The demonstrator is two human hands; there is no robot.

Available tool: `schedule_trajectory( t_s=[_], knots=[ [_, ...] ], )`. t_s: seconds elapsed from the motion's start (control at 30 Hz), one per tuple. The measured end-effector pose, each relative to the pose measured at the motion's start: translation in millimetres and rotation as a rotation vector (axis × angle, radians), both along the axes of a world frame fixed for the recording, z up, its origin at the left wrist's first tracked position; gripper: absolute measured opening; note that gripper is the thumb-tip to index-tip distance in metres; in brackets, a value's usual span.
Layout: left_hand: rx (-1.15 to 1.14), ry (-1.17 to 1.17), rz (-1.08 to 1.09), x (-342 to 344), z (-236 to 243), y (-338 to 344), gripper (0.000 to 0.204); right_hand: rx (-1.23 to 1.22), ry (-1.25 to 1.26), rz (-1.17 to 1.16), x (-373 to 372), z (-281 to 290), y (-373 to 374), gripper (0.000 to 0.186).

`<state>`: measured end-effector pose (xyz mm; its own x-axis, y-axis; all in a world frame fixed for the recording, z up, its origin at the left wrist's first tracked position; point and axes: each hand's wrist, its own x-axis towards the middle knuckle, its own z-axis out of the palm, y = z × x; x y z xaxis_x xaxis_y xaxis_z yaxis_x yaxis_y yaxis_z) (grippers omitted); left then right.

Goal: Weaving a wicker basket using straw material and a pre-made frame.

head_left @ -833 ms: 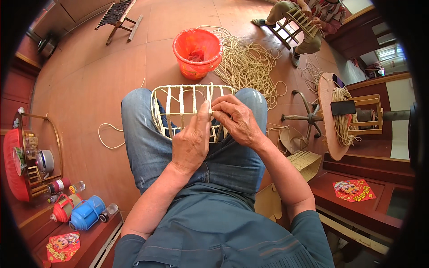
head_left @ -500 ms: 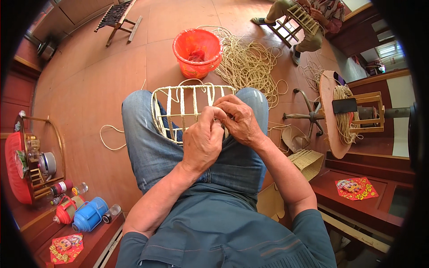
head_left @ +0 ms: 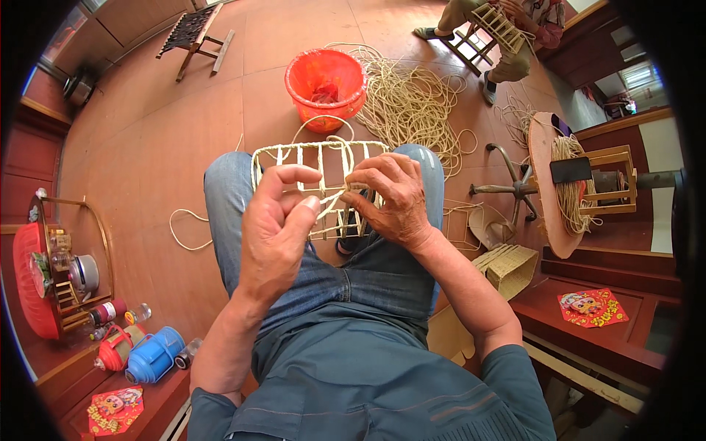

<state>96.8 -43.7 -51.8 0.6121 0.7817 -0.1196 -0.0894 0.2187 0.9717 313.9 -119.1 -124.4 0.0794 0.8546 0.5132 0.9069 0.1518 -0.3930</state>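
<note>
A wire-like frame basket [head_left: 300, 154], wound with pale cord, rests across my thighs. My left hand [head_left: 273, 224] is raised over its near left part, thumb and forefinger apart, with nothing seen between them. My right hand [head_left: 390, 200] pinches a strand of pale cord [head_left: 332, 197] between thumb and fingers above the middle of the frame. From there the strand slants down toward my left thumb. Another length of cord loops [head_left: 323, 119] up past the far rim. The right side of the frame is partly hidden behind my right hand.
An orange-red bucket [head_left: 294, 92] stands beyond my knees, beside a heap of loose cord [head_left: 415, 99]. A co-worker [head_left: 507, 66] sits far right with a similar frame. Right are a round board with cord [head_left: 540, 191] and a woven basket [head_left: 515, 272]; left, flasks [head_left: 153, 354] on a ledge.
My hands were close together at the frame's right part. The left hand has moved left and opened its fingers. My right hand has shifted slightly and still pinches cord.
</note>
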Motion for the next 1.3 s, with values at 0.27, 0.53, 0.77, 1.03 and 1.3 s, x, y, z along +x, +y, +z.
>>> schedule_trajectory(
  t_s=[0.27, 0.53, 0.77, 1.03, 1.3],
  knots=[
    [0.144, 0.049, 0.059, -28, 45, 19, 0.021, 0.032, 0.219, 0.135, 1, -13, 10, 0.019],
    [0.396, -0.109, 0.504, -134, 84, 117, 0.033, -0.029, 0.35, 0.118, -1, -12, 14, 0.014],
    [0.271, -0.128, 0.625, -340, 140, 263, 0.046, -0.063, 0.418, 0.102, -6, -9, 17, 0.014],
    [0.84, 0.433, 1.271, -422, 156, 310, 0.027, -0.096, 0.449, 0.077, -9, -9, 18, 0.009],
    [0.873, 0.525, 0.365, -162, 2, 122, 0.011, -0.042, 0.317, 0.1, -7, -10, 15, 0.008]
  ],
)
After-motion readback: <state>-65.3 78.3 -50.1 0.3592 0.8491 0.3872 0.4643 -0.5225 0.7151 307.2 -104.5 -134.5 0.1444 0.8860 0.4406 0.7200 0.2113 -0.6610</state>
